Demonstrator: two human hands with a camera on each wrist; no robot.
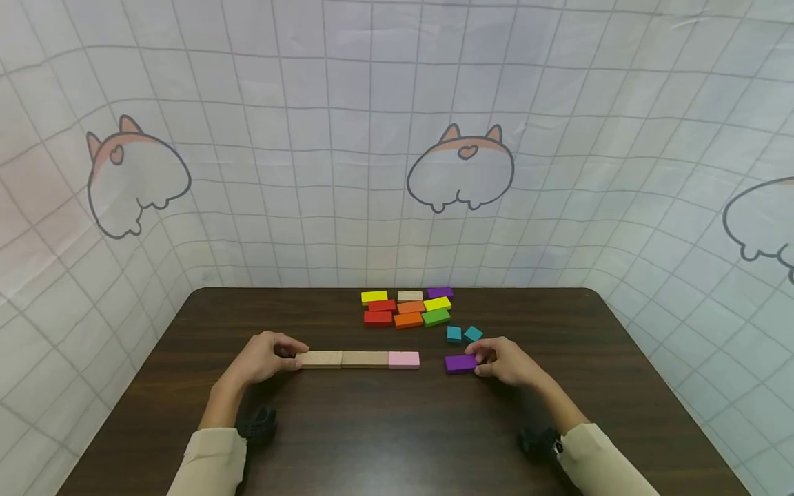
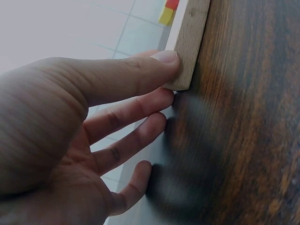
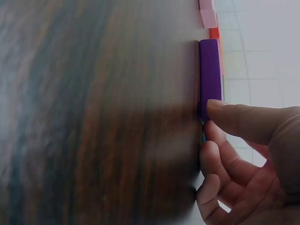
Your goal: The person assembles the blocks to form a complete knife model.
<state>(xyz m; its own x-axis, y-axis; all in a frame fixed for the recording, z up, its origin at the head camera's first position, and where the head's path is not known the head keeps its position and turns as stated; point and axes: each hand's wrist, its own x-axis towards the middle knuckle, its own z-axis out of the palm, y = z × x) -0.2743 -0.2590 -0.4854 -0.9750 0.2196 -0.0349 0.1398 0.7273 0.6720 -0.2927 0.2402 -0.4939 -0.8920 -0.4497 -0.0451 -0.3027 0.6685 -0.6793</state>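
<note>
Two plain wooden blocks, a left one (image 1: 322, 359) and a middle one (image 1: 364, 359), lie end to end with a pink block (image 1: 404, 359) closing the row on the right. My left hand (image 1: 263, 358) pinches the row's left end; in the left wrist view the thumb (image 2: 166, 58) lies on the near face of the wooden block (image 2: 192, 37). Right of the pink block, across a small gap, a purple block (image 1: 460, 364) lies flat on the table. My right hand (image 1: 505, 362) pinches its right end, thumb (image 3: 220, 108) on the near side.
Behind the row lie several loose blocks, among them red (image 1: 378, 318), orange (image 1: 408, 319), green (image 1: 436, 317) and yellow (image 1: 374, 297) ones. Two small blue blocks (image 1: 454, 334) sit just behind the purple block. A patterned curtain (image 1: 298, 172) hangs beyond the dark table (image 1: 384, 441).
</note>
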